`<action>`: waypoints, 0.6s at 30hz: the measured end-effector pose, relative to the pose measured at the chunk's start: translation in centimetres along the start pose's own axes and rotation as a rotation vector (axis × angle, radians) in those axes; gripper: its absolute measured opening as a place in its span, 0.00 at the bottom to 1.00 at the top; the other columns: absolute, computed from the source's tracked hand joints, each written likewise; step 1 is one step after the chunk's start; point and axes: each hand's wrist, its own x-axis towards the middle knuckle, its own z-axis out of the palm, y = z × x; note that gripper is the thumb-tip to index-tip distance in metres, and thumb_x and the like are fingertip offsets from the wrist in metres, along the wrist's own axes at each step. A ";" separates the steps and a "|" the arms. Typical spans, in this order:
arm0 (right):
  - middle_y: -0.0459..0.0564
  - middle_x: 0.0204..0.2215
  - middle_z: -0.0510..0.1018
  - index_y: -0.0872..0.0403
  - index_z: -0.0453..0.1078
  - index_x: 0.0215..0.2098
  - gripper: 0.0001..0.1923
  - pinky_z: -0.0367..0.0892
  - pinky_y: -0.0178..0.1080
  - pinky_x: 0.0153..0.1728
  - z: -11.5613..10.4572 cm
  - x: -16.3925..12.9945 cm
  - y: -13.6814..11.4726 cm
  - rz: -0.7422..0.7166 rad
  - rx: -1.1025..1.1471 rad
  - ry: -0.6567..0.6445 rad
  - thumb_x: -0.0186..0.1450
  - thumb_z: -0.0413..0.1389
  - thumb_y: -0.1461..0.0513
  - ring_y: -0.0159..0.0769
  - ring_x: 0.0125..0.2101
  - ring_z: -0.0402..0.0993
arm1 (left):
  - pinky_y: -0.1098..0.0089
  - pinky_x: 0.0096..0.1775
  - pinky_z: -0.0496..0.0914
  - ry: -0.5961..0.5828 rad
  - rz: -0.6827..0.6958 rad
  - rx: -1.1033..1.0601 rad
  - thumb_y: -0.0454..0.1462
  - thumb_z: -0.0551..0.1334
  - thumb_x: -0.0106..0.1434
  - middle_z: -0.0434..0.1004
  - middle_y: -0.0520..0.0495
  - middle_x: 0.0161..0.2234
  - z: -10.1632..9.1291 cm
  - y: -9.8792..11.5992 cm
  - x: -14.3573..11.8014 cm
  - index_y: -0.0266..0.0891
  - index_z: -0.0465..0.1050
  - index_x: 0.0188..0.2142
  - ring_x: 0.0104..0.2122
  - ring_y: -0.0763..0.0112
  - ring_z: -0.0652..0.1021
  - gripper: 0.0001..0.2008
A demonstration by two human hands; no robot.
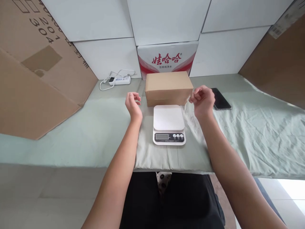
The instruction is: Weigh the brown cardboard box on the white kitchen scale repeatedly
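Observation:
A white digital kitchen scale stands on the green cloth between my forearms, its small display blank. Right behind it sits a closed brown cardboard box. My left hand is off the box's left side, its fingers loosely bent and a little apart, with nothing in them. Near the box's right end is my right hand, fingers loosely curled and also holding nothing. A dark smartphone lies just beyond the right hand, partly covered by it.
A white power strip with a coiled cable lies at the back left. White boxes, one with red lettering, line the back. Large cardboard cartons flank the left and right. The cloth is wrinkled on the right.

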 end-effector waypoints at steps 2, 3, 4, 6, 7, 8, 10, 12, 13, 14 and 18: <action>0.38 0.20 0.47 0.44 0.67 0.27 0.27 0.61 0.45 0.26 -1.7 1.3 1.1 0.036 0.004 0.091 0.70 0.61 0.34 0.35 0.20 0.53 | 0.69 0.33 0.70 -0.037 -0.031 0.037 0.56 0.60 0.78 0.79 0.47 0.34 0.1 -1.2 0.4 0.45 0.74 0.35 0.35 0.66 0.80 0.22; 0.37 0.20 0.48 0.44 0.69 0.29 0.26 0.62 0.45 0.28 -2.4 1.7 1.7 0.057 -0.003 0.135 0.69 0.60 0.35 0.36 0.21 0.56 | 0.68 0.35 0.72 -0.056 -0.045 0.060 0.59 0.60 0.77 0.81 0.46 0.36 0.2 -1.8 0.5 0.45 0.75 0.37 0.38 0.64 0.82 0.23; 0.37 0.20 0.50 0.44 0.70 0.32 0.25 0.63 0.45 0.29 -2.9 2.0 2.2 0.084 -0.013 0.174 0.68 0.60 0.35 0.36 0.22 0.59 | 0.67 0.38 0.74 -0.077 -0.059 0.084 0.61 0.61 0.76 0.83 0.44 0.40 0.2 -2.3 0.6 0.45 0.76 0.39 0.42 0.62 0.84 0.24; 0.37 0.21 0.56 0.44 0.72 0.37 0.24 0.66 0.45 0.33 -3.5 2.3 3.1 0.139 -0.034 0.239 0.67 0.60 0.35 0.36 0.25 0.65 | 0.63 0.44 0.77 -0.129 -0.089 0.118 0.66 0.61 0.74 0.86 0.40 0.47 0.2 -3.1 0.8 0.46 0.77 0.44 0.50 0.56 0.86 0.28; 0.38 0.22 0.60 0.45 0.73 0.39 0.23 0.67 0.44 0.33 -3.6 2.4 3.5 0.167 -0.041 0.269 0.67 0.59 0.36 0.36 0.26 0.69 | 0.61 0.48 0.79 -0.157 -0.103 0.123 0.67 0.61 0.73 0.87 0.39 0.50 0.2 -3.4 0.9 0.46 0.77 0.46 0.54 0.53 0.86 0.29; 0.39 0.23 0.64 0.45 0.74 0.41 0.23 0.67 0.43 0.34 -3.7 2.4 3.9 0.195 -0.044 0.295 0.66 0.59 0.36 0.37 0.28 0.72 | 0.58 0.51 0.80 -0.184 -0.115 0.122 0.68 0.62 0.72 0.87 0.38 0.53 0.1 -3.6 0.9 0.47 0.78 0.48 0.58 0.51 0.86 0.30; 0.41 0.26 0.73 0.44 0.75 0.44 0.23 0.70 0.41 0.34 -3.9 2.6 4.6 0.237 -0.047 0.325 0.64 0.60 0.38 0.38 0.32 0.78 | 0.54 0.59 0.80 -0.235 -0.131 0.112 0.69 0.62 0.72 0.87 0.36 0.59 0.0 -3.7 0.9 0.48 0.79 0.52 0.64 0.48 0.84 0.31; 0.44 0.34 0.82 0.43 0.76 0.47 0.24 0.73 0.40 0.37 -4.0 2.7 5.2 0.245 -0.050 0.312 0.62 0.61 0.39 0.40 0.38 0.83 | 0.51 0.65 0.79 -0.283 -0.142 0.101 0.68 0.62 0.72 0.86 0.35 0.65 -0.1 -3.7 0.8 0.48 0.79 0.56 0.70 0.46 0.81 0.32; 0.45 0.39 0.86 0.43 0.77 0.49 0.25 0.75 0.41 0.40 -4.1 2.7 5.4 0.240 -0.051 0.288 0.61 0.62 0.39 0.41 0.42 0.84 | 0.51 0.68 0.78 -0.308 -0.148 0.094 0.69 0.62 0.72 0.84 0.35 0.68 -0.1 -3.7 0.8 0.48 0.79 0.59 0.73 0.46 0.80 0.34; 0.46 0.45 0.88 0.42 0.77 0.51 0.26 0.78 0.42 0.44 -4.1 2.6 5.6 0.234 -0.053 0.255 0.62 0.62 0.39 0.42 0.46 0.86 | 0.50 0.70 0.77 -0.334 -0.158 0.087 0.69 0.61 0.72 0.82 0.36 0.71 -0.1 -3.8 0.6 0.47 0.79 0.60 0.75 0.46 0.78 0.35; 0.45 0.65 0.86 0.38 0.75 0.63 0.36 0.81 0.49 0.61 -3.6 2.1 6.2 0.228 -0.099 0.027 0.63 0.62 0.33 0.48 0.63 0.84 | 0.50 0.79 0.69 -0.436 -0.196 0.064 0.74 0.61 0.69 0.79 0.39 0.75 0.3 -4.1 0.2 0.47 0.81 0.63 0.80 0.44 0.72 0.43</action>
